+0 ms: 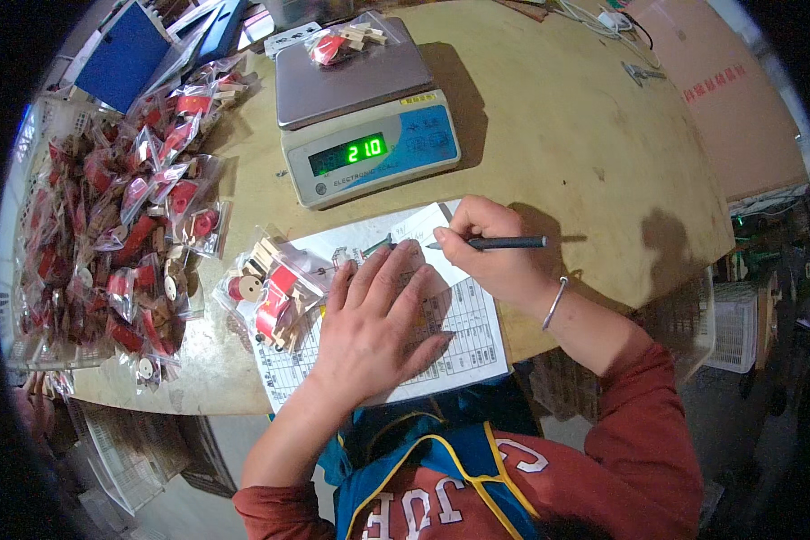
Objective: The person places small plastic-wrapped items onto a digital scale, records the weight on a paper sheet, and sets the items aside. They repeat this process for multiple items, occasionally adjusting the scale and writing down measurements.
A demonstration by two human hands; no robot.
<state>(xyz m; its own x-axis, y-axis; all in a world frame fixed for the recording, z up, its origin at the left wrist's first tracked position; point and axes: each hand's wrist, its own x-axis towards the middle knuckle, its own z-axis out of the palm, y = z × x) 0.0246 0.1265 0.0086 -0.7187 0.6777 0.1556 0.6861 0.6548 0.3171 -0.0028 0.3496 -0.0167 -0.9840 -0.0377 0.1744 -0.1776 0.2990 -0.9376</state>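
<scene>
Tan bench (pixel 585 117), pretty cluttered: right hand (pixel 502 268) is gripping a black pen (pixel 517 242), left hand (pixel 366 331) splayed flat on a printed form (pixel 473 337).

I hold a slim black stick-shaped pen (pixel 513 242) in my right hand (pixel 506 270), its barrel running left to right, the tip pointing left, over the small white paper slip (pixel 430 218); I can't tell whether it touches. That slip lies at a slant on the far part of a larger white printed paper sheet (pixel 466 335) and bears a few faint handwritten marks. The sheet, ruled in dark table lines, lies flat near me, slightly turned. My left hand (pixel 369 328) rests spread across it, covering its middle.
</scene>
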